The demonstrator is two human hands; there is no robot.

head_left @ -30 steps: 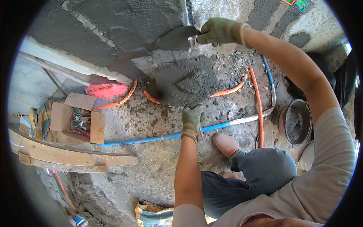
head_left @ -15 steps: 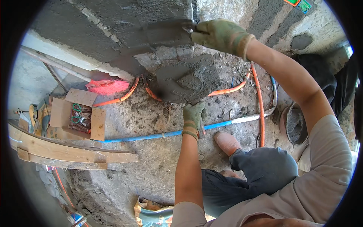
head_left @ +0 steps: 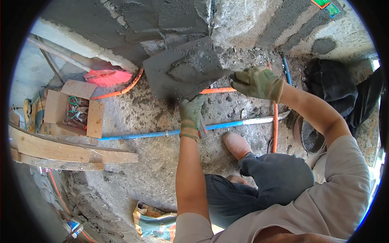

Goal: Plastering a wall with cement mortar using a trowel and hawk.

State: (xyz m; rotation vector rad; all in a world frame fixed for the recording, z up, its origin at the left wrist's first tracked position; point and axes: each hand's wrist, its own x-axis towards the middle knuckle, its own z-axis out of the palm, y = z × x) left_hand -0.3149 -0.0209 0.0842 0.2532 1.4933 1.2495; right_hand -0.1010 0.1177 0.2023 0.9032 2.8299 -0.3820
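My left hand (head_left: 190, 115), in a green work glove, is closed beneath a flat mortar board (head_left: 158, 75), its grip mostly hidden. Wet grey mortar (head_left: 182, 67) is heaped and smeared across the board. My right hand (head_left: 259, 83), gloved likewise, is closed round the handle end of a plastering trowel (head_left: 214, 75). The trowel's mortar-coated blade is over the board's right part, against the mortar; where it ends is hard to make out. Beyond the board rises a wall (head_left: 170, 18) partly coated with fresh grey mortar.
Orange conduit (head_left: 274, 125) and a blue pipe (head_left: 154, 135) run across the rubble-strewn floor. At left are a pink broom (head_left: 107, 77), a cardboard box (head_left: 95, 117) of tools and curved timber (head_left: 73, 150). A mortar bucket (head_left: 312, 135) stands at right, beside black cloth (head_left: 330, 83).
My right hand has brought the trowel down from the wall to the mortar board. The board, in my left hand, appears slightly higher and further left in view, which has itself shifted.
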